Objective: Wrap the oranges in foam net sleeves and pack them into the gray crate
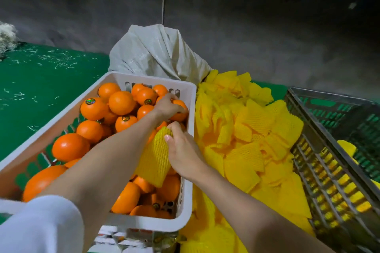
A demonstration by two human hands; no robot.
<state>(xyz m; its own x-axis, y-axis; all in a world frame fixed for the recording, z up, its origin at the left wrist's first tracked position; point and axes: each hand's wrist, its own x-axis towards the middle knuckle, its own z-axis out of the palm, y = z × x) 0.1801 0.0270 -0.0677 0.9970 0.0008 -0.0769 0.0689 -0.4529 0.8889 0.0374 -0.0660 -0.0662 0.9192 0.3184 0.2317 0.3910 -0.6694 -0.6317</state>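
Starting at 9 o'clock, the white crate [144, 77] sits heaped with loose oranges [121, 102], some stacked close to rim height, and that is my first worry: pulling one fruit out of a heap like this could set its neighbours rolling, and one could go over the wall onto the green mat [41, 80]. The left hand [166, 107] reaches to the crate's 1 o'clock corner, fingers curled over the top of an orange [181, 109] jammed against the wall. I cannot tell how far the thumb gets under it, so I judge the grip shallow, and the smooth skin may slip as the fruit lifts. Just toward 6 o'clock of that, the right hand [183, 150] pinches the upper end of a yellow foam net sleeve [154, 160] between thumb and fingers, and the rest hangs flat over the fruit. Its mouth looks closed, so an orange pushed in with one hand may snag, stretch or tear the net, or end up only half covered. At 3 o'clock of the white crate lies the loose pile of sleeves [246, 129], where a dropped one would be lost at once. Further toward 3 o'clock stands the gray crate [329, 150] holding a few wrapped oranges [347, 148]. The carry there crosses the pile, and a loosely wrapped fruit could shed its sleeve.
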